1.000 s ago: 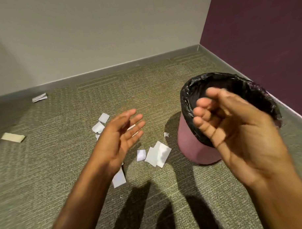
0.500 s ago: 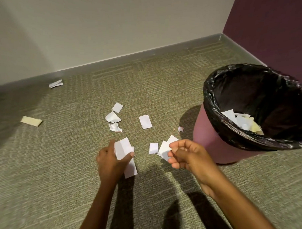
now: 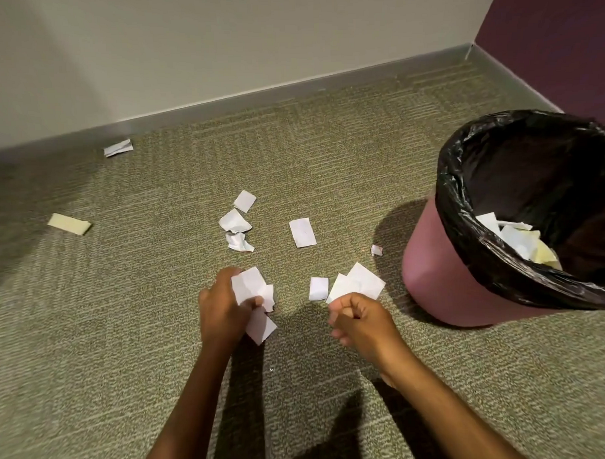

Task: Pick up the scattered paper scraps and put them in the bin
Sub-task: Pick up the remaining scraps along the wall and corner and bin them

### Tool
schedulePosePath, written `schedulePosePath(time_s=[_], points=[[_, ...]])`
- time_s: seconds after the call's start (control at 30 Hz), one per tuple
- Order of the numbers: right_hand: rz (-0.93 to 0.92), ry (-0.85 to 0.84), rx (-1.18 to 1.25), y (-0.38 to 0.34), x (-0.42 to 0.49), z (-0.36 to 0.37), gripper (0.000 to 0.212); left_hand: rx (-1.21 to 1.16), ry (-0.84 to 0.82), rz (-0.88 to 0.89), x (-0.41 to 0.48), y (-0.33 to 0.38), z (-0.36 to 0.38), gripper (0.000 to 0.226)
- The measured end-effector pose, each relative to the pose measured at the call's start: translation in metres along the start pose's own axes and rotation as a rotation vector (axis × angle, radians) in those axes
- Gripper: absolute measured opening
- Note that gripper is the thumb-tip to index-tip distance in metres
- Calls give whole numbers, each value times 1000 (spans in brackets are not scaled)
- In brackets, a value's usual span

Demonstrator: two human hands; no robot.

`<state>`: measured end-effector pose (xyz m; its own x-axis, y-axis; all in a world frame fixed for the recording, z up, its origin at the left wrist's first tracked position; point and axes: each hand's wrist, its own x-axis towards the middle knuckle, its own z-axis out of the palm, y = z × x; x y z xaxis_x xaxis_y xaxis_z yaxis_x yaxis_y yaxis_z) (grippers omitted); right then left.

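Note:
My left hand (image 3: 221,309) grips a few white paper scraps (image 3: 251,286) low over the carpet. My right hand (image 3: 360,318) has its fingers curled at the near edge of two overlapping white scraps (image 3: 363,282); whether it pinches them is unclear. A small white scrap (image 3: 318,288) lies between my hands. Further off lie a rectangular scrap (image 3: 302,232), a cluster of crumpled scraps (image 3: 235,221) and a tiny piece (image 3: 376,250). The pink bin (image 3: 429,279) with a black liner (image 3: 465,223) stands at the right, paper scraps (image 3: 514,239) inside.
A yellowish scrap (image 3: 68,223) lies far left and a white scrap (image 3: 118,147) sits by the grey baseboard (image 3: 289,90). A purple wall (image 3: 561,31) stands behind the bin. Green-grey carpet (image 3: 92,339) covers the floor.
Both hands came down from beside the bin to the floor. My left hand took hold of scraps and gathered more; my right hand reached the overlapping scraps.

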<state>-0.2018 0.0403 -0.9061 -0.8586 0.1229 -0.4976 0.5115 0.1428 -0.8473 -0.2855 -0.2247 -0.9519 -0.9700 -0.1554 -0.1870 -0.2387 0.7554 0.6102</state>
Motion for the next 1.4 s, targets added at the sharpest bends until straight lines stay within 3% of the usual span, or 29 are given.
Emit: schedulePosePath(time_s=[0.17,0.23,0.33,0.43,0.63,0.73,0.87,0.97,1.07,1.13,1.23,1.4], points=[[-311,48,-386,-9,14,19,11,-358,98,-69,-14,-8,-8,56],[-429,94,-546,-13,21,26,23,-439,131,-90,-21,-7,-13,55],[-453,80,-631,-14,33,31,48,-488,162,-121,-26,-8,-20,55],[-416,74,-685,-12,39,35,51,-515,157,-114,-27,-10,-24,57],[-447,52,-748,4,24,36,36,-589,133,-97,-31,-9,-23,56],[-485,38,-745,17,10,31,15,-606,69,-115,-33,-9,-19,56],[-429,106,-758,29,5,18,15,-536,-48,-30,-34,15,-6,60],[-335,281,-720,27,3,1,11,-472,-156,13,-31,44,11,69],[-242,420,-745,19,10,-18,16,-445,-273,68,-29,71,32,52],[-157,382,-761,12,16,-26,15,-345,-320,183,-27,87,46,43],[-152,334,-805,7,20,-27,12,-152,-354,346,-23,101,63,53],[-207,378,-752,6,26,-25,20,40,-318,375,-25,106,73,56]])
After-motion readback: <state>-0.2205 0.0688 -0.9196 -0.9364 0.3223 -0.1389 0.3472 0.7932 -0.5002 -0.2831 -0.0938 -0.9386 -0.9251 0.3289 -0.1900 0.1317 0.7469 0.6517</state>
